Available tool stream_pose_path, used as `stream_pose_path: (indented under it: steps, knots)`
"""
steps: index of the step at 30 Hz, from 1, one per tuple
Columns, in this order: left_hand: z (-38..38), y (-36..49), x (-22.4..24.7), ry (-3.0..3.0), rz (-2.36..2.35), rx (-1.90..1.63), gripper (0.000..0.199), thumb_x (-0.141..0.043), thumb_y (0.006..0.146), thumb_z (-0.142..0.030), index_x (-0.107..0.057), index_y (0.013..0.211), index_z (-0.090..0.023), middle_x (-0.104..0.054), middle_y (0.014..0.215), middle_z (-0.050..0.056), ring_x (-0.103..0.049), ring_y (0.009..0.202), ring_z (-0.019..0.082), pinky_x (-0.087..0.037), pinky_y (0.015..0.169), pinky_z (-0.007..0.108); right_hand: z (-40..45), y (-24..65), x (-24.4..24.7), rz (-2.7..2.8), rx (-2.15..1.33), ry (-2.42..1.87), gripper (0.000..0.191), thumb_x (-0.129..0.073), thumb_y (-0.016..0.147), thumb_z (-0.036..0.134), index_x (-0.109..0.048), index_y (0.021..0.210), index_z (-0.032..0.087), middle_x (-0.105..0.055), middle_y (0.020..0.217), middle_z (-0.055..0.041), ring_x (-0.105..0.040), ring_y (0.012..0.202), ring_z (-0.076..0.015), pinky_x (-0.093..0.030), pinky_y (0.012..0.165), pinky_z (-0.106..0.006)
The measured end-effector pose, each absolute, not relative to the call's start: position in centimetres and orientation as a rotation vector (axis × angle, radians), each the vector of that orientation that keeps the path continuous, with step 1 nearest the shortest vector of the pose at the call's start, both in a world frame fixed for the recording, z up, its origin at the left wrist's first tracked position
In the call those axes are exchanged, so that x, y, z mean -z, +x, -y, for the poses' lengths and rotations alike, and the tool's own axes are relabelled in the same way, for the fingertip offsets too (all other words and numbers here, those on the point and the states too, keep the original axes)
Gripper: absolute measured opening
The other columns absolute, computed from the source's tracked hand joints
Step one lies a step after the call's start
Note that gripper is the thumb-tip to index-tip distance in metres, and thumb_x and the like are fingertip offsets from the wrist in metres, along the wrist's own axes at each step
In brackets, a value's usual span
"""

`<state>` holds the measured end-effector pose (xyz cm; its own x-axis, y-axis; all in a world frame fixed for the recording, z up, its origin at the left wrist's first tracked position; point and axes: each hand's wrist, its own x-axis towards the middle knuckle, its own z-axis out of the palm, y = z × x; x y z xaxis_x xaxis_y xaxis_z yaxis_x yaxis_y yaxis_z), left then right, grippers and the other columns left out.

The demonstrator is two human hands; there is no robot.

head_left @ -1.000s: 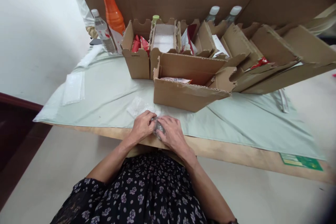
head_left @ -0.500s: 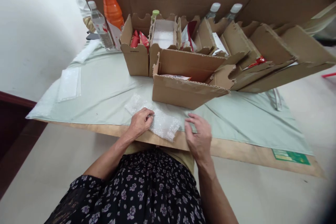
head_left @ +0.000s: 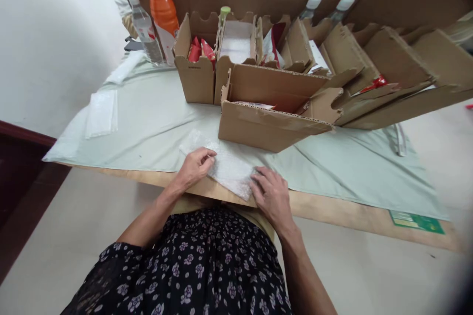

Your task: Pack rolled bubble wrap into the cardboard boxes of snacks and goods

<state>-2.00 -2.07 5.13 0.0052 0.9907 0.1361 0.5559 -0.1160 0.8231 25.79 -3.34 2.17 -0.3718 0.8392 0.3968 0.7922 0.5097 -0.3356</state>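
A sheet of clear bubble wrap (head_left: pixel 232 172) lies flat at the table's front edge, just in front of an open cardboard box (head_left: pixel 273 128). My left hand (head_left: pixel 195 166) is at the left part of the sheet, thumb and forefinger pinched together on its edge. On the sheet's right end rests my right hand (head_left: pixel 271 192), its fingers bent and a little apart, touching the plastic. Inside the box a flat packet (head_left: pixel 254 105) shows only by its upper edge.
Behind stands a row of cardboard boxes (head_left: pixel 197 81) with packets in them. An orange bottle (head_left: pixel 162 7) and a clear bottle (head_left: pixel 146 32) are at the back left. Folded bubble wrap (head_left: pixel 101 113) lies left; a green card (head_left: pixel 417 221) lies right.
My right hand has moved left and down onto the right end of the bubble wrap. My left hand stays at the sheet. The view has shifted slightly.
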Motion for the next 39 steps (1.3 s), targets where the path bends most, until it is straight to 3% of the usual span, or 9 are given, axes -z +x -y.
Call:
stream_pose_path:
  steps: [6,10,14,19,23,25,30,34,39]
  knots:
    - [0.1,-6.2,-6.1,1.913,-2.104,-1.173,0.026,-0.061,0.09,-0.027,-0.072,0.112,-0.018,-0.071,0.124,0.013,-0.062,0.122,0.03,-0.048,0.111,0.049,2.3,26.4,-2.7,2.104,-0.037,-1.517,0.028,-0.055,0.101,0.037,-0.071,0.116,0.02,-0.072,0.13,-0.0133,-0.063,0.12,-0.0308,-0.047,0.097,-0.045]
    - [-1.5,-6.9,-5.0,1.837,-2.223,-0.86,0.029,-0.07,0.081,-0.03,-0.073,0.107,-0.016,-0.068,0.128,0.017,-0.058,0.127,0.036,-0.046,0.112,0.054,1.4,24.6,-2.3,2.187,-0.088,-1.533,0.028,-0.058,0.098,0.038,-0.072,0.112,0.019,-0.07,0.134,-0.0157,-0.06,0.124,-0.0341,-0.046,0.099,-0.049]
    - [-1.0,-6.3,-4.3,1.754,-2.12,-0.887,0.007,-0.064,0.084,-0.025,-0.069,0.083,-0.02,-0.073,0.113,0.011,-0.065,0.115,0.029,-0.05,0.107,0.047,1.4,24.3,-2.2,2.172,-0.221,-1.428,0.02,-0.056,0.097,0.032,-0.068,0.085,0.021,-0.074,0.126,-0.0136,-0.062,0.123,-0.033,-0.047,0.099,-0.049]
    - [0.6,-6.6,-5.3,1.528,-2.035,-0.999,0.016,-0.06,0.091,-0.035,-0.068,0.09,-0.02,-0.075,0.091,0.004,-0.067,0.079,0.018,-0.056,0.08,0.033,1.4,25.4,-3.5,1.972,-0.472,-1.452,0.023,-0.055,0.098,0.041,-0.069,0.093,0.024,-0.078,0.092,-0.0062,-0.07,0.087,-0.0247,-0.053,0.086,-0.04]
    - [0.6,-6.7,-5.4,1.508,-2.128,-0.915,0.042,-0.072,0.084,-0.038,-0.066,0.12,-0.017,-0.076,0.105,0.008,-0.067,0.079,0.018,-0.055,0.077,0.033,0.6,25.7,-4.2,1.876,-0.556,-1.522,0.027,-0.059,0.094,0.047,-0.072,0.099,0.024,-0.079,0.093,-0.0057,-0.071,0.08,-0.024,-0.055,0.079,-0.038]
    - [0.4,-6.3,-5.1,1.546,-2.139,-0.806,0.049,-0.074,0.082,-0.033,-0.065,0.127,-0.017,-0.075,0.099,0.006,-0.067,0.077,0.019,-0.054,0.078,0.034,0.3,25.7,-4.3,1.846,-0.586,-1.536,0.027,-0.06,0.093,0.046,-0.073,0.101,0.024,-0.079,0.096,-0.0061,-0.072,0.081,-0.0242,-0.057,0.08,-0.039]
    - [0.5,-5.1,-5.3,1.589,-1.944,-0.824,0.029,-0.061,0.085,-0.02,-0.071,0.113,-0.018,-0.065,0.073,-0.002,-0.061,0.067,0.015,-0.051,0.071,0.029,0.1,26.3,-5.0,1.732,-0.595,-1.515,0.029,-0.062,0.091,0.044,-0.072,0.106,0.022,-0.08,0.103,-0.008,-0.075,0.093,-0.0257,-0.059,0.088,-0.041]
    - [0.7,-5.0,-5.9,1.627,-1.866,-1.016,0.027,-0.058,0.089,-0.023,-0.071,0.112,-0.018,-0.064,0.076,-0.002,-0.06,0.069,0.014,-0.052,0.073,0.027,-0.4,27.3,-5.2,1.625,-0.528,-1.527,0.032,-0.065,0.089,0.045,-0.072,0.109,0.021,-0.079,0.106,-0.009,-0.075,0.09,-0.0248,-0.059,0.086,-0.04]
    - [0.4,-5.0,-5.1,1.664,-1.972,-0.839,0.031,-0.063,0.087,-0.025,-0.07,0.116,-0.019,-0.07,0.091,0.003,-0.061,0.071,0.015,-0.054,0.077,0.032,-1.6,28.5,-3.5,1.688,-0.526,-1.626,0.037,-0.061,0.088,0.044,-0.075,0.112,0.019,-0.079,0.093,-0.0086,-0.072,0.082,-0.0257,-0.058,0.084,-0.044]
